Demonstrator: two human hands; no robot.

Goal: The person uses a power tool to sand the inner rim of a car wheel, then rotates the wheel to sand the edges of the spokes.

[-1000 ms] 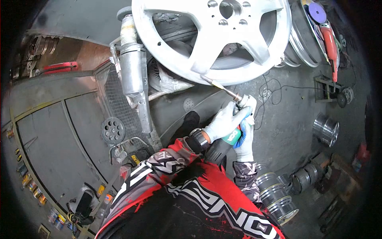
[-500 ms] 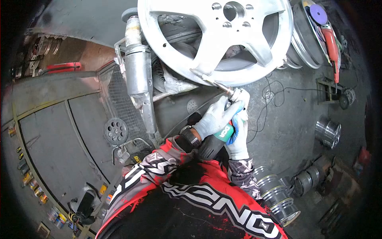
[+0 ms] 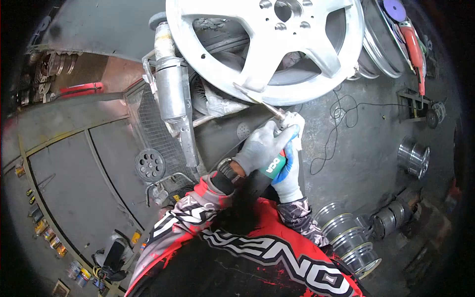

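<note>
A silver five-spoke alloy wheel rim [image 3: 262, 54] lies face up at the top of the view. Below it, my two gloved hands grip a green and black power tool [image 3: 273, 167] marked DCA. My left hand [image 3: 258, 146], in a grey glove with a watch at the wrist, closes over the front of the tool. From the other side, my right hand [image 3: 291, 171], in a blue-palmed glove, wraps the green body. A slim arm reaches from the tool to a thin pale tip [image 3: 250, 94] that overlaps the rim's lower edge. Part of the dark tool body is hidden by shadow.
A metal stand with a cylinder [image 3: 171, 94] rises left of the wheel. At upper right hangs a red polisher [image 3: 412, 47], and a black cable [image 3: 341, 116] curls over the floor. Shiny rims [image 3: 344, 235] are stacked at lower right. Further left is a metal-framed panel [image 3: 64, 178].
My hands and the tool have shifted slightly left in the view, the tip staying at the wheel's lower edge. The whole view has tilted a little. Both hands keep their grip.
</note>
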